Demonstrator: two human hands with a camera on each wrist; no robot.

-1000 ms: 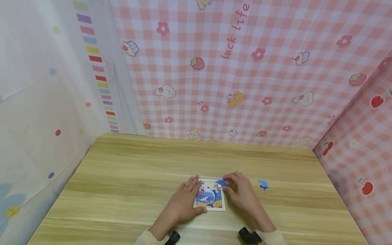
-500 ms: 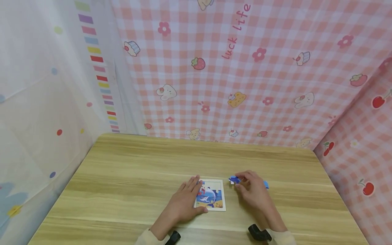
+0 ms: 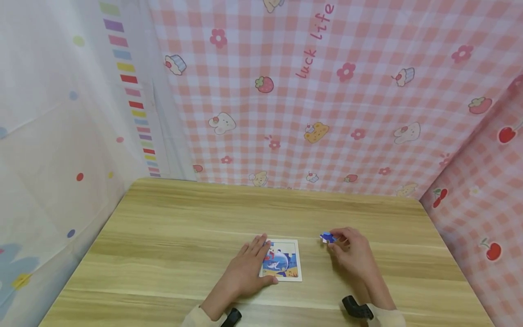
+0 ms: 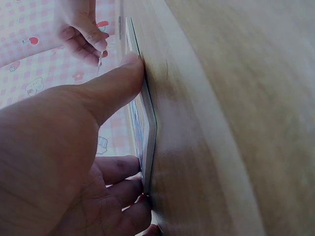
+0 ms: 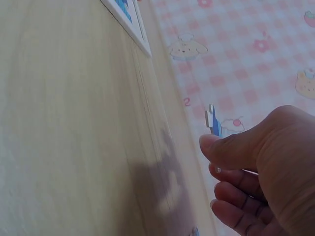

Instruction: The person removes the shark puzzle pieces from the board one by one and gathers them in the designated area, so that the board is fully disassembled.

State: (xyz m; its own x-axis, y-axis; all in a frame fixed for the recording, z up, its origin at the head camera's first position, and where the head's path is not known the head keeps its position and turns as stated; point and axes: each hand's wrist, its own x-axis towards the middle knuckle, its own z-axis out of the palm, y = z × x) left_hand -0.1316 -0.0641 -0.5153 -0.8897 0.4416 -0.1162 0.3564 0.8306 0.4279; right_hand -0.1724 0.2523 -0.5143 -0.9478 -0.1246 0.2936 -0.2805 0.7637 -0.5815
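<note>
A small square jigsaw puzzle [image 3: 282,263] in a white frame lies on the wooden table, showing a sea picture with a bare strip along its top. My left hand [image 3: 245,270] rests on its left side, fingers spread straight and thumb at the near edge; the left wrist view shows the thumb [image 4: 120,81] against the frame. To the right of the puzzle, my right hand [image 3: 353,254] pinches a blue jigsaw piece [image 3: 327,237] between thumb and fingertips. This piece [image 5: 215,123] is held up edge-on in the right wrist view, above the table.
Another blue piece [image 5: 195,231] shows at the bottom of the right wrist view; in the head view the right hand hides it. Pink checked cloth [image 3: 286,113] hangs behind the wooden table [image 3: 184,218], with more cloth at both sides.
My right hand has carried the jigsaw piece from over the puzzle's top right corner out to the right, now covering the loose piece there. My left hand has stayed on the frame.
</note>
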